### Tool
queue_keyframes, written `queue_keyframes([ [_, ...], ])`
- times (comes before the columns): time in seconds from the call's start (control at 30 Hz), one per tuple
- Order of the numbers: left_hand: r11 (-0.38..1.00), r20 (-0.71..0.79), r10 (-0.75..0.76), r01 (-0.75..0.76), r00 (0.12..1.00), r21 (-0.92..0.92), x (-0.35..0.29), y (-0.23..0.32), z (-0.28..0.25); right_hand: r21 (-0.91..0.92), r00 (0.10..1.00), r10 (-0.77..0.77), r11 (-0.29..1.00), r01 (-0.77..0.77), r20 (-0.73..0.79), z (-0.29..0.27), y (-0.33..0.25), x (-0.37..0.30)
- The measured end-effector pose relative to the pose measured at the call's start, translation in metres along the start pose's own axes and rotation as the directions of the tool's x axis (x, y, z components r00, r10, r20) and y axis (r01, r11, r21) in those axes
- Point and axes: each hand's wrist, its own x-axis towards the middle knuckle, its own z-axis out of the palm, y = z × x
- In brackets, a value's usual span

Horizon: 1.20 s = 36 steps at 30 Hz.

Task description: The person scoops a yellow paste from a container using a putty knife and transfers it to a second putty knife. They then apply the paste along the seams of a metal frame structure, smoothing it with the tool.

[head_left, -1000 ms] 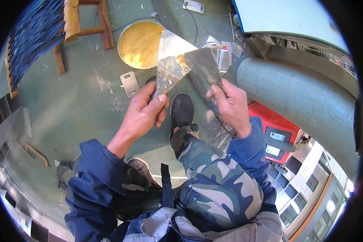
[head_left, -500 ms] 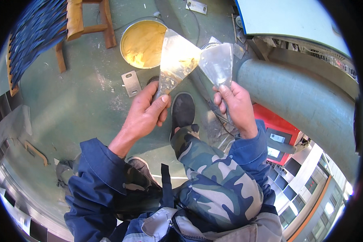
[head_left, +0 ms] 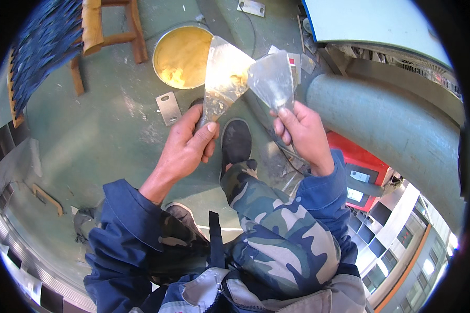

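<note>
My left hand [head_left: 188, 138] is closed round the handle of a wide putty knife [head_left: 220, 78], its metal blade pointing up and smeared with yellowish paste. In my right hand [head_left: 305, 130] is a second putty knife [head_left: 272, 81], smaller and greyish, tilted left so that its blade overlaps the edge of the wide one. Most of both handles is hidden by my fingers. Just beyond the left blade, a round tin [head_left: 156, 57] of yellow putty [head_left: 183, 55] stands on the floor; the wide blade covers a bit of its right rim.
A wooden stool with a woven blue seat [head_left: 47, 47] is at the far left. On the right lie a large blue-green pipe [head_left: 381, 115] and a red box [head_left: 344, 148]. Slotted metal plates [head_left: 168, 108] rest on the green floor [head_left: 94, 135]. A pale blue panel [head_left: 376, 23] spans the upper right.
The smaller putty knife in my right hand has moved left and tilted further, its blade now overlapping the wide blade's edge. My left hand has barely moved.
</note>
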Motion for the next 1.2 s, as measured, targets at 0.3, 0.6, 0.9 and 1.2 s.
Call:
queue_keyframes([
  [0.3, 0.999, 0.02, 0.017, -0.017, 1.0, 0.042, 0.0, 0.001, 0.003, 0.017, 0.999, -0.044, 0.999, 0.044, 0.005, 0.001, -0.003, 0.004],
  [0.6, 0.99, -0.016, 0.126, -0.125, 0.992, 0.068, -0.001, 0.01, 0.01, -0.111, 0.984, -0.149, 0.984, 0.138, -0.102, -0.005, -0.014, 0.005],
  [0.9, 0.965, -0.174, 0.261, -0.257, 0.95, 0.042, -0.068, 0.062, 0.056, -0.801, 0.718, -0.655, 0.287, 0.525, 0.236, -0.023, -0.117, -0.069],
  [1.2, 0.952, -0.366, 0.269, -0.303, 0.891, -0.039, -0.215, 0.175, 0.113, -0.672, 0.672, -0.662, 0.334, 0.661, 0.332, -0.018, -0.269, -0.19],
])
